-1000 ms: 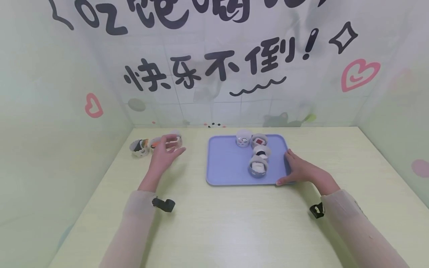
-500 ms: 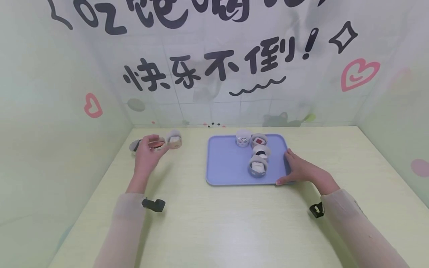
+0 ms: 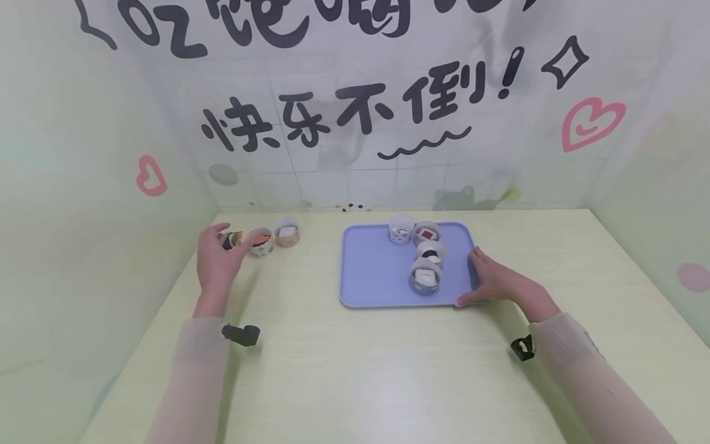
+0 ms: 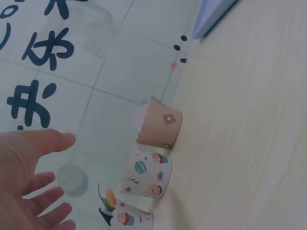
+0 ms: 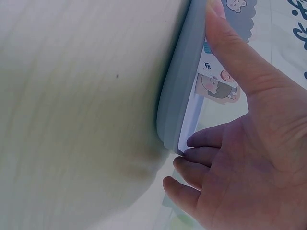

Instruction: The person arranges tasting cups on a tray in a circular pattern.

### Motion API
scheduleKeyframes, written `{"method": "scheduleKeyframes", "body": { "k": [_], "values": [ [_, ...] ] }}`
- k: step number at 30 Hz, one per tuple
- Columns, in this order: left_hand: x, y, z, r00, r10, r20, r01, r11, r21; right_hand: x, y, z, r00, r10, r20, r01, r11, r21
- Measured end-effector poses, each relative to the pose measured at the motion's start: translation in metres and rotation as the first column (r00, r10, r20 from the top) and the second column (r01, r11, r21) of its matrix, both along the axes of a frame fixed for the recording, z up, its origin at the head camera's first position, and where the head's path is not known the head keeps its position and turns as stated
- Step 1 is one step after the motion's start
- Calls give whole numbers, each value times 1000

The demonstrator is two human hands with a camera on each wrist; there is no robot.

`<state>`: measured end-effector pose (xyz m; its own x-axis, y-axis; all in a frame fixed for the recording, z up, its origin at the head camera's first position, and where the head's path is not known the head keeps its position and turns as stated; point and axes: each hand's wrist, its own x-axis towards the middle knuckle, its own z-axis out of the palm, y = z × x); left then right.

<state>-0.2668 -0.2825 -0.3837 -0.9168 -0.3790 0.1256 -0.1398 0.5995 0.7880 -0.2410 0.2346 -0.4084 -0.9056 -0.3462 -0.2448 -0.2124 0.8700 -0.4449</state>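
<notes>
My left hand (image 3: pixel 216 256) is at the leftmost of three paper baking cups, its fingers and thumb spread around the food piece (image 3: pixel 235 238) in it, a dark-wrapped roll with orange filling. In the left wrist view that patterned cup (image 4: pixel 132 219) shows low down, with the fingers spread beside it. The middle cup (image 3: pixel 262 248) bears an orange-topped sushi piece; the brown cup (image 3: pixel 287 239) holds a white one. My right hand (image 3: pixel 493 280) holds the near right corner of a blue tray (image 3: pixel 371 271), thumb on the front rim and fingers along the right side.
On the tray stand several more paper cups: a white cup (image 3: pixel 400 231) at the back, one with a red-centred piece (image 3: pixel 427 234), one with a black-banded piece (image 3: pixel 431 253) and a grey cup (image 3: pixel 425 280) in front. A printed wall (image 3: pixel 333 185) closes off the back.
My left hand has moved left from over the brown cup, past the middle cup, to the leftmost cup, uncovering the other two. The right hand and the tray stay put.
</notes>
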Motion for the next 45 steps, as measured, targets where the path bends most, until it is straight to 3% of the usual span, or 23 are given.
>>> {"method": "scheduleKeyframes", "body": {
  "k": [6,14,21,30,34,38,45],
  "values": [
    [-6,-15,-1,997,43,56,-40,997,-64,0,0,-1,1000,-2,2,2,1000,-5],
    [-13,-26,-7,993,56,107,-49,997,-61,-1,0,2,1000,-6,8,6,1000,1],
    [-20,-35,-22,984,78,158,-91,993,74,-1,-1,1,1000,-9,16,9,1000,-2],
    [-25,-43,-38,982,69,178,-116,956,268,-1,-1,1,1000,-8,16,8,1000,-2],
    [-29,-46,-44,977,66,201,-123,949,291,-1,-1,1,1000,-6,15,7,1000,-11],
    [-30,-45,-49,980,80,180,-132,946,295,-1,-1,0,1000,-1,8,2,1000,-14],
    [-34,-47,-54,982,99,159,-138,955,261,-1,-1,1,1000,-4,17,5,1000,-7]
  ]
}}
